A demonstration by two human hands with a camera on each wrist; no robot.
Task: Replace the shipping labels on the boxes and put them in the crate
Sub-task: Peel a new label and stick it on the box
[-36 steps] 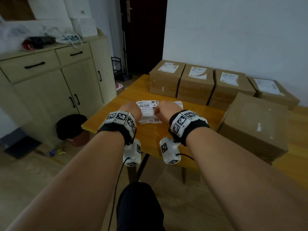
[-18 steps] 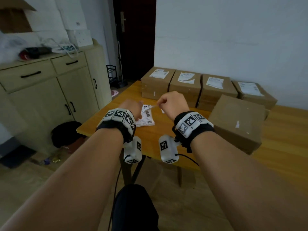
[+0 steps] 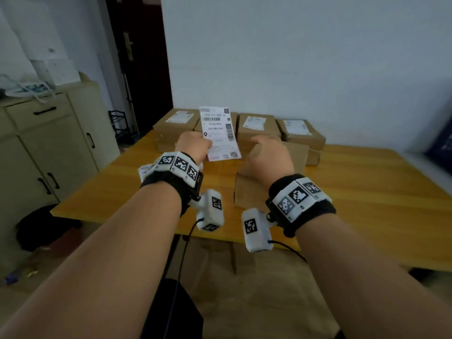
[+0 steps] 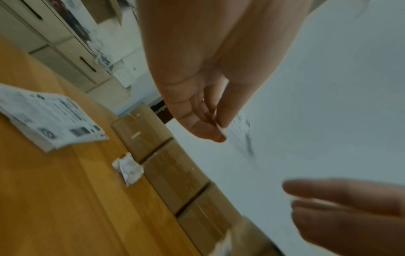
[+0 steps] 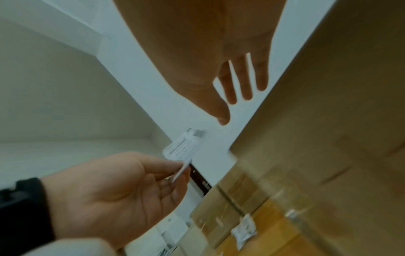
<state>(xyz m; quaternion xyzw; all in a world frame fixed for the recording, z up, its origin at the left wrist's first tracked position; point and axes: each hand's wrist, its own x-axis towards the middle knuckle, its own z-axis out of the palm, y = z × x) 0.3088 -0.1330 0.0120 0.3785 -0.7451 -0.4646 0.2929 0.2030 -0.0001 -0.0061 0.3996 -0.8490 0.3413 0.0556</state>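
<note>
Your left hand [image 3: 195, 145] pinched a fresh white printed label [image 3: 220, 133]; your right hand [image 3: 269, 155], fingers loose, reached over the bare near brown cardboard box [image 3: 247, 192]. Labelling and crating all remained.

Left hand [image 3: 194, 146]: pinches the shipping label [image 3: 219, 133], holding it upright above the counter [image 3: 367, 192].
Right hand [image 3: 269, 155]: fingers loosely spread, over the near box [image 3: 249, 192], just right of the label.
Row of boxes [image 3: 256, 128]: at the counter's far edge, behind the label, each with a white label on top.
Label stack [image 3: 144, 170]: on the counter, left of the left wrist.
Cabinet [image 3: 49, 148]: left of the counter.
</note>
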